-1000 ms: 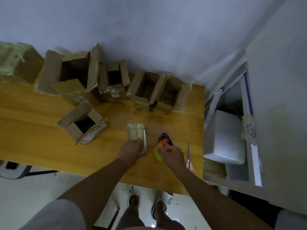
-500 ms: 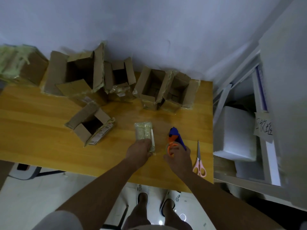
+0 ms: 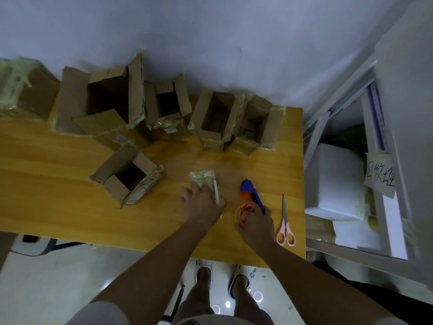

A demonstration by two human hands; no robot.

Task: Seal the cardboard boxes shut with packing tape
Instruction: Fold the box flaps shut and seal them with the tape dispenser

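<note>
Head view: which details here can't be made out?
- Tape roll: mostly covered by the right hand.
- Small packet: near end lies under the left hand; contents unclear through glare.
- Taped box: cut off by the left edge, blurred.
- Box labels: print too small to read.

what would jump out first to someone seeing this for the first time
The row of open boxes along the wall, flaps up, with one more box lying nearer on the table. Then the hands: the left hand presses a small taped packet, and the right hand grips a blue-and-orange tape dispenser, pink scissors beside it.
</note>
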